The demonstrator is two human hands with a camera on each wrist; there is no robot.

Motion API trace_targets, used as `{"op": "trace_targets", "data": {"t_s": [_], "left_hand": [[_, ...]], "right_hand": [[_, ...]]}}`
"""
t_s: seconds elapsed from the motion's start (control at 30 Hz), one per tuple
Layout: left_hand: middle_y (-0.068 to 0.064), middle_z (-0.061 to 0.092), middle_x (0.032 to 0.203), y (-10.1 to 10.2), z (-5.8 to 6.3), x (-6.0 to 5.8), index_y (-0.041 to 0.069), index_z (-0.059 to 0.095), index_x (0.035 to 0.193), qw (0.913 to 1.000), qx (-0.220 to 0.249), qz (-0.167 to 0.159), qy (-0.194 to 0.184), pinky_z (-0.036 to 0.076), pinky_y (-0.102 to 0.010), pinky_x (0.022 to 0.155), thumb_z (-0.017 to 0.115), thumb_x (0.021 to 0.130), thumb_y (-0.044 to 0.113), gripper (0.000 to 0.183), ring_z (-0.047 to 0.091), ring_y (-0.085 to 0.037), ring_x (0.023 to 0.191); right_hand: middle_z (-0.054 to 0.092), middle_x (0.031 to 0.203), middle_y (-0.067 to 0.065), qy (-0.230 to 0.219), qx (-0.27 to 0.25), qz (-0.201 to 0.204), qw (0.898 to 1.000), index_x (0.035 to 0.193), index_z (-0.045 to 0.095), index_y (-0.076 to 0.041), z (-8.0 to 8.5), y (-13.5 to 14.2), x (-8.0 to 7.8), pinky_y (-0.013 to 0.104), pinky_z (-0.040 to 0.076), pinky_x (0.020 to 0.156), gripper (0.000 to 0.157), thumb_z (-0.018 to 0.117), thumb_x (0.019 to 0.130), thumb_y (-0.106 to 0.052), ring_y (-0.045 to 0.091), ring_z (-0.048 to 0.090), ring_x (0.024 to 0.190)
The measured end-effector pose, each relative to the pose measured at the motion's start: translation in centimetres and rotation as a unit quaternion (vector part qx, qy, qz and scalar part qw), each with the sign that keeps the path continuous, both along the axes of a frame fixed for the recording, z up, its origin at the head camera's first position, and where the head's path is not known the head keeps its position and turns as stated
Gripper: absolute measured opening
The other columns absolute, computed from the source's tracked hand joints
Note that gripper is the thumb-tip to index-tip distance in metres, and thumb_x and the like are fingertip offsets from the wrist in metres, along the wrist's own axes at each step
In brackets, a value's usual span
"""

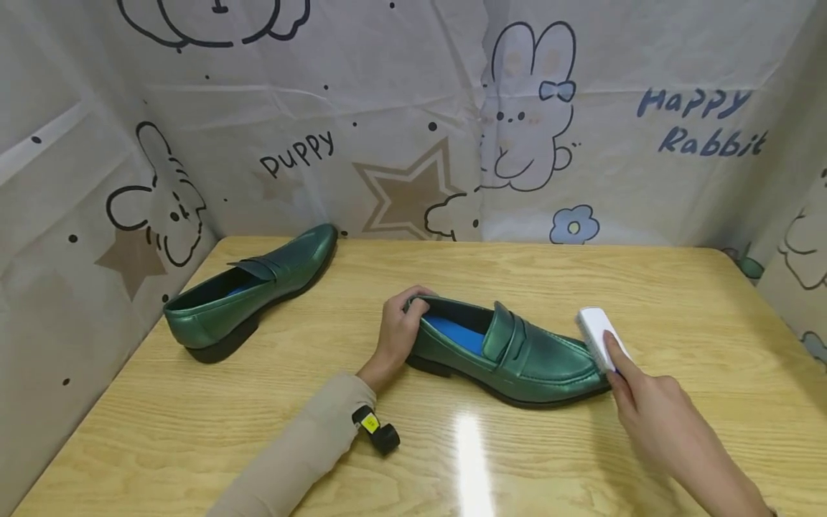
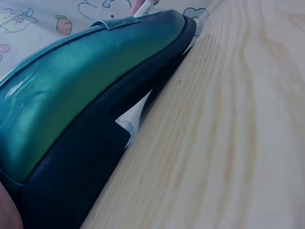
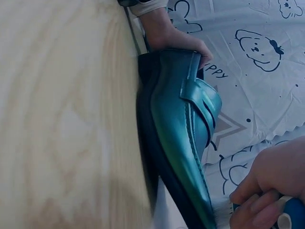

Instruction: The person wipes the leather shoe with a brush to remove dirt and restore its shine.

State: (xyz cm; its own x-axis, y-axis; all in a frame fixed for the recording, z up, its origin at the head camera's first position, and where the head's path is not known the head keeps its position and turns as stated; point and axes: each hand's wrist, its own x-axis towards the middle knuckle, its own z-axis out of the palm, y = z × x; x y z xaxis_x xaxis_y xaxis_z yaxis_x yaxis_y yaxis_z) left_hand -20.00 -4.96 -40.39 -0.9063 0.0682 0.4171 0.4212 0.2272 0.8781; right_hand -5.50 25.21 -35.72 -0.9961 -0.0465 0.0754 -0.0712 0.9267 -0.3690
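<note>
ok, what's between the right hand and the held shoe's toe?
White brush in the right hand, bristles against the held shoe at its toe; shows in head and right wrist views.

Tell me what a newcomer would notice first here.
Probably the metallic-green penny loafer in the middle of the wooden table, held at its back by the left grip, a white brush in the right grip touching its toe. Next, a second green loafer, back left. Behind hangs cartoon-printed cloth.
</note>
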Motion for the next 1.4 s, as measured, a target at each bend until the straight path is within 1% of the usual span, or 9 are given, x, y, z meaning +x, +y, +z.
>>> {"op": "trace_targets", "data": {"t_s": [0.2,0.4,0.53,0.7,0.83,0.93,1.07,1.27,1.4], "left_hand": [[-0.008,0.071,0.083,0.1,-0.2,0.1,0.004,0.073,0.082,0.9981,-0.022,0.054,0.021,0.049,-0.032,0.075,0.044,0.08,0.012,0.029,0.065,-0.019,0.08],[-0.009,0.071,0.083,0.3,-0.2,0.1,0.004,0.072,0.082,0.9981,-0.021,0.052,0.024,0.049,-0.032,0.074,0.044,0.081,0.012,0.03,0.065,-0.019,0.08],[-0.01,0.071,0.083,0.3,-0.5,0.0,0.003,0.072,0.084,0.9987,-0.018,0.038,0.029,0.049,-0.03,0.074,0.044,0.083,0.011,0.029,0.065,-0.02,0.08],[-0.011,0.071,0.085,0.0,-1.0,0.0,0.002,0.072,0.086,0.9986,-0.007,0.017,0.049,0.048,-0.028,0.075,0.043,0.085,0.013,0.031,0.065,-0.021,0.082],[-0.012,0.071,0.084,-0.2,-1.4,0.1,0.001,0.071,0.087,0.9981,0.005,0.005,0.061,0.047,-0.026,0.073,0.04,0.086,0.018,0.035,0.065,-0.023,0.081],[-0.012,0.07,0.084,-0.3,-1.5,0.2,0.002,0.071,0.087,0.998,0.009,0.005,0.062,0.047,-0.026,0.073,0.04,0.088,0.021,0.036,0.065,-0.023,0.081],[-0.013,0.07,0.084,-0.2,-1.4,0.2,0.002,0.07,0.088,0.9982,0.01,0.004,0.059,0.047,-0.027,0.073,0.04,0.089,0.02,0.036,0.064,-0.023,0.081],[-0.014,0.069,0.09,0.1,-1.1,0.1,0.0,0.068,0.093,0.9988,0.007,-0.026,0.042,0.047,-0.029,0.078,0.039,0.09,0.019,0.035,0.062,-0.022,0.085],[-0.014,0.069,0.09,0.0,-1.1,0.0,0.0,0.068,0.093,0.999,0.005,-0.022,0.039,0.047,-0.029,0.079,0.038,0.09,0.021,0.037,0.062,-0.022,0.085]], "right_hand": [[0.056,0.066,0.022,-0.046,0.032,-0.028,0.998,0.153,0.017,-0.007,-0.2,-1.1,0.7,0.034,0.033,0.044,0.058,0.041,0.101,-0.013,0.02,0.043,0.049],[0.042,0.056,0.001,-0.121,0.057,-0.047,0.99,0.153,0.003,-0.004,-1.1,-1.6,3.2,0.032,0.034,0.048,0.063,0.04,0.102,-0.011,0.015,0.04,0.05],[0.048,0.059,0.003,-0.094,0.05,-0.042,0.993,0.154,0.006,-0.005,-1.0,-1.4,3.0,0.032,0.034,0.048,0.062,0.04,0.102,-0.011,0.016,0.041,0.05],[0.062,0.076,0.021,-0.037,0.022,-0.024,0.999,0.154,0.01,-0.007,-0.4,-1.3,0.8,0.034,0.035,0.047,0.058,0.036,0.102,-0.013,0.019,0.046,0.052],[0.062,0.086,0.034,-0.013,0.015,-0.015,1.0,0.152,0.018,-0.004,-0.3,-1.5,-0.8,0.033,0.034,0.044,0.056,0.038,0.101,-0.011,0.021,0.048,0.053],[0.06,0.09,0.038,-0.005,0.014,-0.017,1.0,0.152,0.02,-0.005,-0.4,-1.6,-1.0,0.033,0.034,0.043,0.056,0.039,0.1,-0.011,0.023,0.048,0.052],[0.061,0.075,0.027,-0.017,0.017,-0.027,0.999,0.153,0.017,-0.007,-0.5,-1.7,0.4,0.033,0.033,0.044,0.057,0.039,0.101,-0.013,0.019,0.044,0.049],[0.047,0.058,0.003,-0.099,0.023,-0.058,0.993,0.154,0.003,-0.011,-0.9,-1.8,2.6,0.032,0.032,0.047,0.062,0.037,0.103,-0.015,0.016,0.039,0.049],[0.051,0.061,0.005,-0.088,0.012,-0.05,0.995,0.155,0.006,-0.012,-0.6,-2.1,2.4,0.031,0.033,0.046,0.061,0.037,0.103,-0.015,0.015,0.04,0.049]]}}
